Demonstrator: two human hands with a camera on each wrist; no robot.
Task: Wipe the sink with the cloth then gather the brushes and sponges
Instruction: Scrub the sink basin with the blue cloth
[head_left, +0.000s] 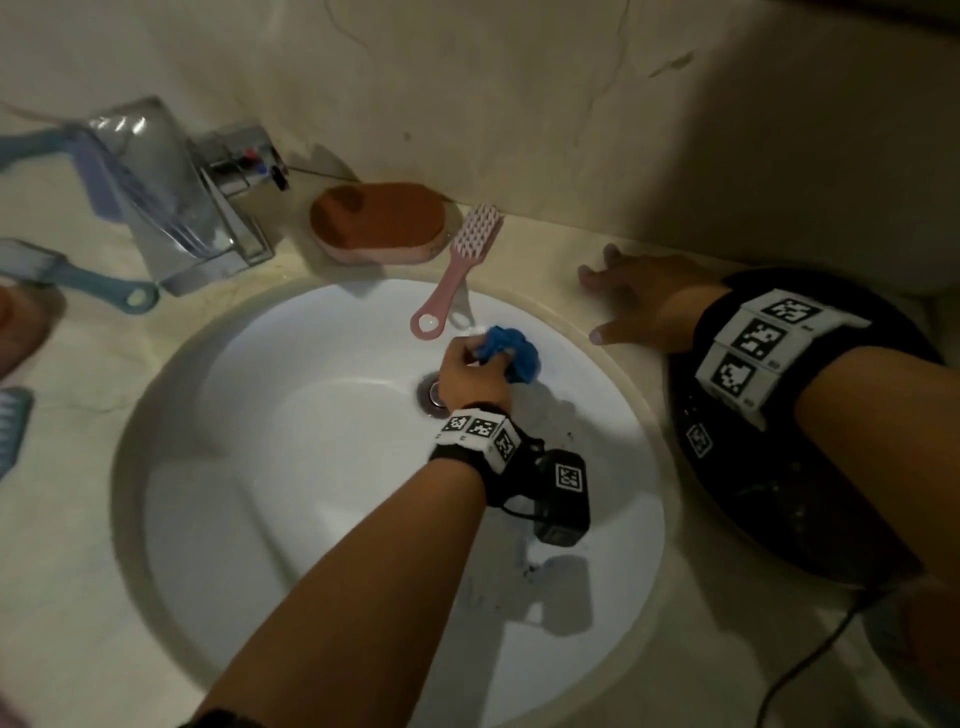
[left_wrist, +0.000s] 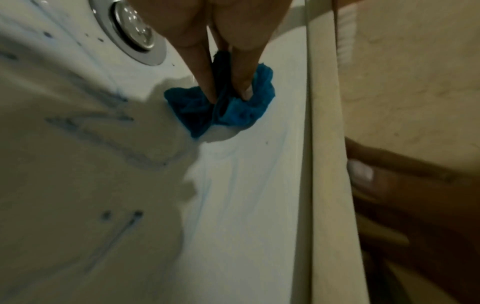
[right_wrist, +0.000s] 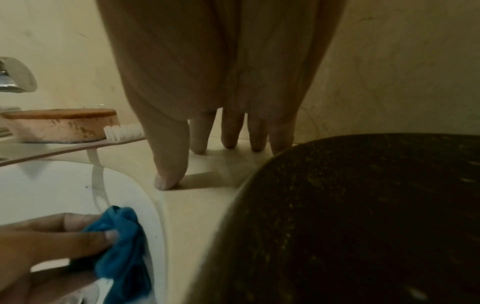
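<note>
Blue brushes (head_left: 78, 280) lie on the table (head_left: 72, 519) left of the tap (head_left: 234, 176); a sponge (head_left: 378, 221) and pink brush (head_left: 457, 270) sit behind the sink (head_left: 260, 441). The left hand (head_left: 470, 376) pinches the bunched blue cloth (head_left: 511, 353) against the basin wall beside the drain (head_left: 434, 395). The right hand (head_left: 639, 304), fingers spread flat, rests on the table by a dark bowl (head_left: 779, 493).

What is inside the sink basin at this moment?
Inside the sink: the left hand pressing a bunched blue cloth against the wall, and the metal drain, partly hidden behind that hand. The basin under the cloth is covered.
</note>
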